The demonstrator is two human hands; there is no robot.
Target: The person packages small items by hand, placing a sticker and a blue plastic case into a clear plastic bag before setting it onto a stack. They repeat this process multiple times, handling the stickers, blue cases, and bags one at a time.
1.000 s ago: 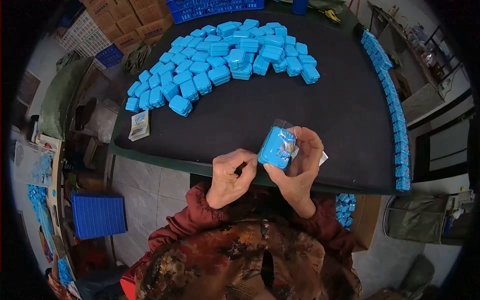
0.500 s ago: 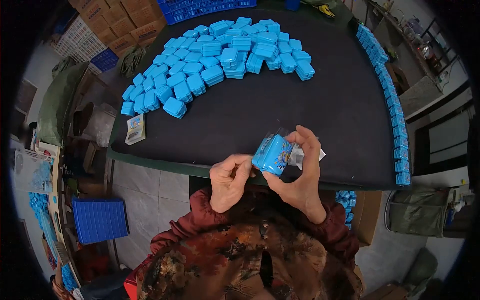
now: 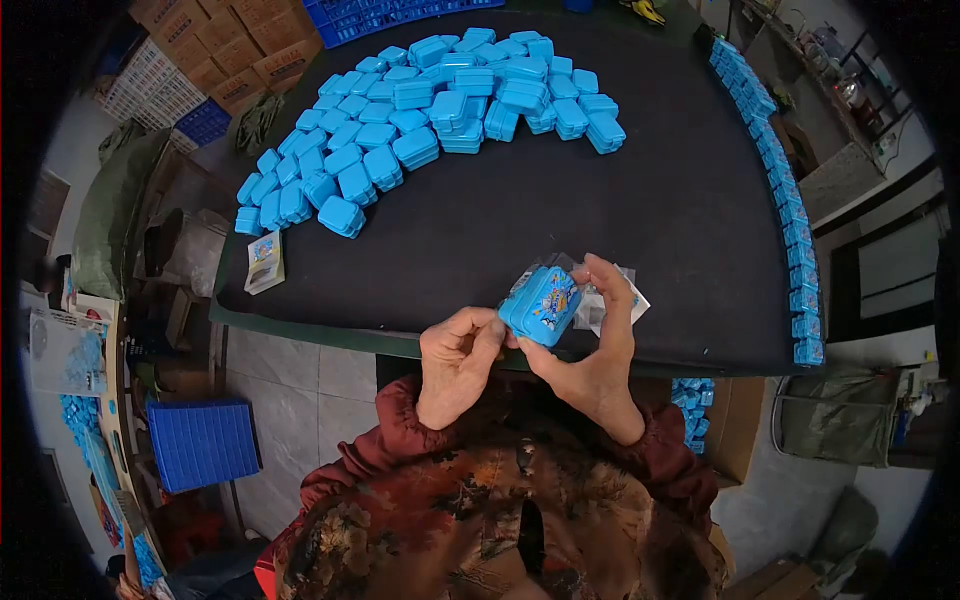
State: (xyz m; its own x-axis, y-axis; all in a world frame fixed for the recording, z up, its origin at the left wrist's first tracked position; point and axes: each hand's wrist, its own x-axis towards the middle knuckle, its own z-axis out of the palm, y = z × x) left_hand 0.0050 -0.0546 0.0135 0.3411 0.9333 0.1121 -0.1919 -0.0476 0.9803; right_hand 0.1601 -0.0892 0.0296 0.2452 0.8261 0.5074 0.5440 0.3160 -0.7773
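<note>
Currently, printed blue box point(image 3: 550, 303) held just below centre of frame by wide-spread right hand point(image 3: 598, 375); corner pinched narrowly by left hand point(image 3: 455, 368); clear wrapper point(image 3: 586, 306) apparently being handled, steady hold seemingly needed.

2 bare hands over the near edge of the black-topped table point(image 3: 660, 220). Right hand point(image 3: 598, 368) holds 1 printed blue case point(image 3: 541, 306), thumb on its near side, other fingers curved round the far right; clear film about the case. Left hand point(image 3: 456, 362): fingers pinched together at the case's left corner; exact grip hidden. Just right of the case, partly behind the right fingers, a white printed sheet point(image 3: 628, 298). Beyond the fingers and to the left, a broad heap of plain blue cases point(image 3: 408, 122), some stacked. Well left of the fingers, a small printed booklet point(image 3: 264, 262). Far right of them, a long row of printed cases point(image 3: 797, 232) along the table edge.
</note>
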